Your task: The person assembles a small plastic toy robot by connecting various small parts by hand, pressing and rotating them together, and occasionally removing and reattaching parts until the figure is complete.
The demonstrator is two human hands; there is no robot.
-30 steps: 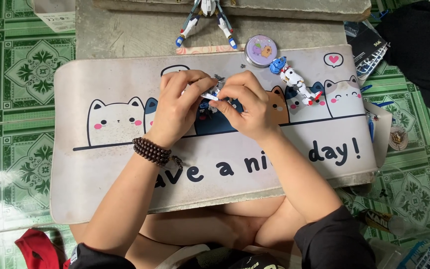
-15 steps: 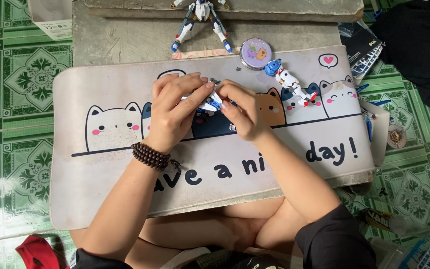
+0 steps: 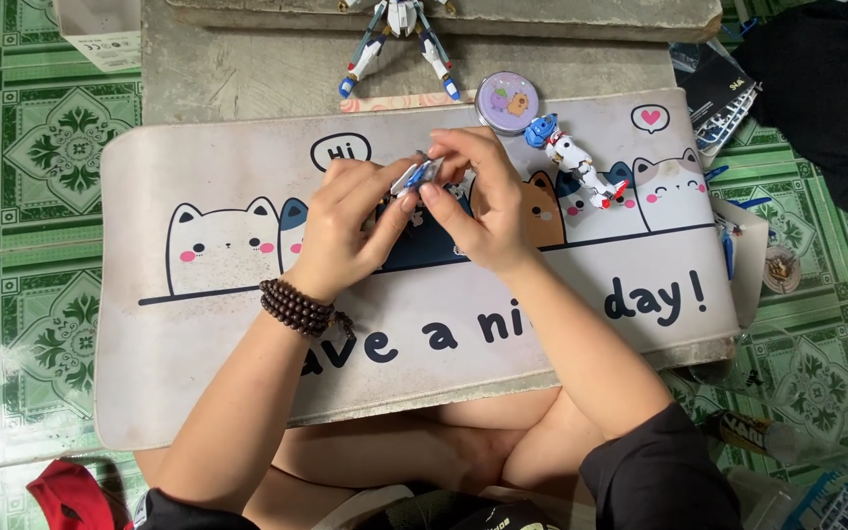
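You hold a small blue-and-white model part [image 3: 416, 177], tilted with its far end raised, pinched at both ends above the cat-printed mat [image 3: 198, 373], near its far middle edge.

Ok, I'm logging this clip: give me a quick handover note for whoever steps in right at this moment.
Left hand: fingers pinch one end of a small blue-and-white model part, held above the cat mat.
Right hand: fingers pinch the part's other end.
Nearby: a model limb lies on the mat right of the hands; a round tin sits at the mat's top edge; the model's legs show on the board beyond.
Done: limb looks assembled.
Left: the held part is not joined to anything visible; its fit cannot be told.
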